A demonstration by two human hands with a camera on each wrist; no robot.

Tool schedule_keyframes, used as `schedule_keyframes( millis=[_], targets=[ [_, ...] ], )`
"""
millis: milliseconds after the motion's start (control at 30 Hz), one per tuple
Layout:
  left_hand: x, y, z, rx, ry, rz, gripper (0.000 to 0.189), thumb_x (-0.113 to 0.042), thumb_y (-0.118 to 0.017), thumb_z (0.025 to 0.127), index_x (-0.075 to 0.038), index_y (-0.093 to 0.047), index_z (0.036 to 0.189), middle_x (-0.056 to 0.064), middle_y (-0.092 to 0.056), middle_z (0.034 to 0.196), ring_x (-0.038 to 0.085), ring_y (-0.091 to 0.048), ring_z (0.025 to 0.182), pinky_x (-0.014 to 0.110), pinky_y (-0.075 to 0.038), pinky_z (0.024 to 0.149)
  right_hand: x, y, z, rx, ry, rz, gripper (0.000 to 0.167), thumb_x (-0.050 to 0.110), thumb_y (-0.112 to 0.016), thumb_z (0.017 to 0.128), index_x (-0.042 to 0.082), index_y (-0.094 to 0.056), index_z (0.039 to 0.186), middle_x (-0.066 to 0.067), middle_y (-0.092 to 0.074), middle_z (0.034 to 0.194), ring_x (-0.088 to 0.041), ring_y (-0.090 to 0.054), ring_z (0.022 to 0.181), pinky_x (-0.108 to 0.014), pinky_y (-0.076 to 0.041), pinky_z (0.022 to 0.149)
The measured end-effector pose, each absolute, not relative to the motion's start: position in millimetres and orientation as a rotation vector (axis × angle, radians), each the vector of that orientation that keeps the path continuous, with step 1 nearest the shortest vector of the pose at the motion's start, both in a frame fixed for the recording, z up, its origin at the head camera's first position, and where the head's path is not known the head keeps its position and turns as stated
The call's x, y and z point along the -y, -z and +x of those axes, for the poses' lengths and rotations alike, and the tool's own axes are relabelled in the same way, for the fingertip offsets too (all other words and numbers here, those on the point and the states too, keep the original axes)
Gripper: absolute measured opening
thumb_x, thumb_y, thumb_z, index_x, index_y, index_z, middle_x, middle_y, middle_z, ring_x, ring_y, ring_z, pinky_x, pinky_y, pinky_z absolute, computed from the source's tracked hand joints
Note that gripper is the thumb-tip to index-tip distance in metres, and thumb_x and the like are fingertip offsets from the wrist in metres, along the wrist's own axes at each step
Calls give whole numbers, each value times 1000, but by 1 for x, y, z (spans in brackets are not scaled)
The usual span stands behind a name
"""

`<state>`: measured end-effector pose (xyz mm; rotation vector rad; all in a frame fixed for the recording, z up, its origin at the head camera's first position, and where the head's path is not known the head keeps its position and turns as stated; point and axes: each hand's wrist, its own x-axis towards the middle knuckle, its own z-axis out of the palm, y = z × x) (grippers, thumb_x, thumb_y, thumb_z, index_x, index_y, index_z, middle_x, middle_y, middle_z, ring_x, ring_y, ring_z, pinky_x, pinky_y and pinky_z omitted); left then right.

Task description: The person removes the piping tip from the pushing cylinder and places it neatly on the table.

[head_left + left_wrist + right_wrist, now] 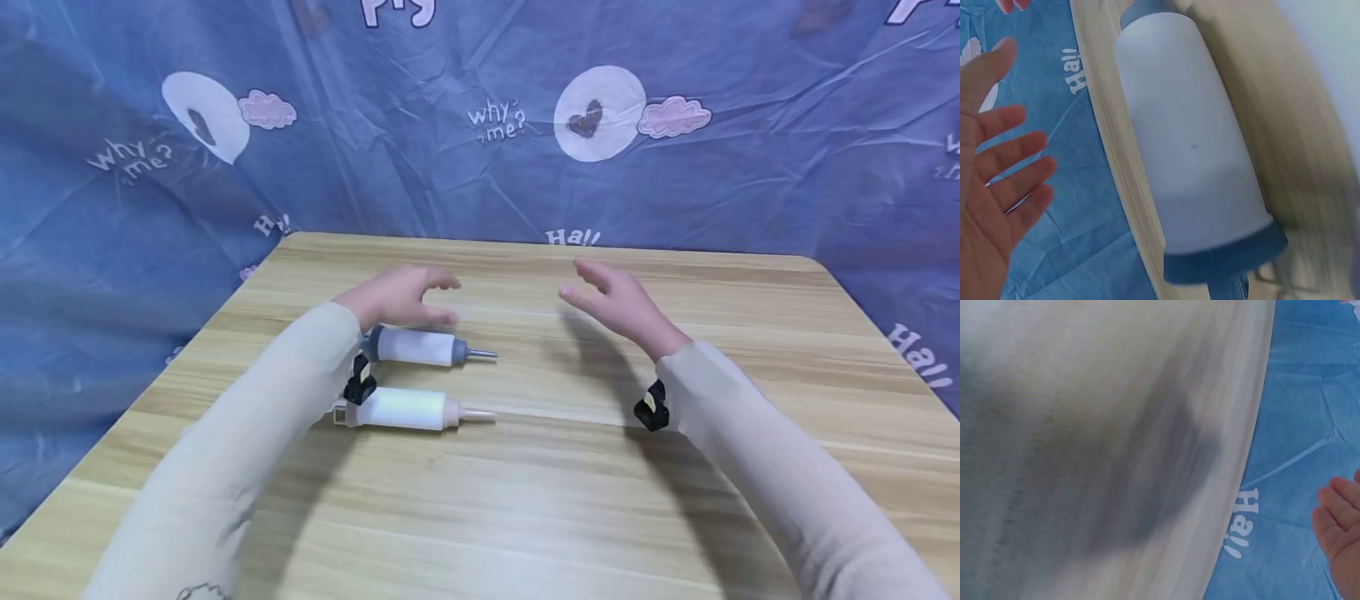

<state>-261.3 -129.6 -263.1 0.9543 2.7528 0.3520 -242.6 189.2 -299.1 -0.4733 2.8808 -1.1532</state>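
Two syringe-like tubes with white barrels and thin nozzles lie on the wooden table, nozzles to the right. The farther blue-ended tube (416,347) fills much of the left wrist view, and the nearer pale-ended tube (405,409) lies parallel to it. My left hand (405,296) hovers just beyond the blue-ended tube, fingers spread and holding nothing. The left forearm hides the back ends of both tubes. Over the far right half of the table, my right hand (618,304) is held up with loosely extended fingers. Nothing is in it, and its shadow falls on the wood.
The wooden table (525,500) has rounded far corners. A blue printed cloth (450,167) hangs right behind its far edge and along the left side. Each wrist carries a small black camera mount (652,407) below the sleeve.
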Motion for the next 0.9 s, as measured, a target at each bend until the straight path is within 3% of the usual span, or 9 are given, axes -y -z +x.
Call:
schedule_keyframes(
  millis=[400, 633, 900],
  targets=[
    [144, 277, -250, -2544, -428, 963, 66, -20, -75, 76, -13, -48, 136, 10, -48, 137, 29, -38, 131, 44, -31, 107, -191, 303, -227, -2708, 1300, -415, 70, 44, -59, 87, 8, -34, 143, -17, -43, 141, -36, -41, 127, -47, -33, 105],
    [153, 293, -249, -2512, -482, 872, 69, -19, -77, 75, -16, -47, 137, 6, -46, 140, 29, -38, 131, 44, -31, 107, -192, 306, -223, -2657, 1333, -413, 69, 43, -60, 88, 7, -36, 141, -17, -47, 137, -32, -43, 127, -46, -36, 103],
    [155, 301, -246, -2531, -462, 856, 66, -10, -75, 75, -17, -50, 135, 9, -50, 136, 27, -49, 120, 41, -38, 101, -196, 309, -220, -2641, 1329, -388, 65, 41, -59, 88, 7, -38, 140, -17, -49, 135, -31, -45, 125, -46, -38, 101]
  ],
)
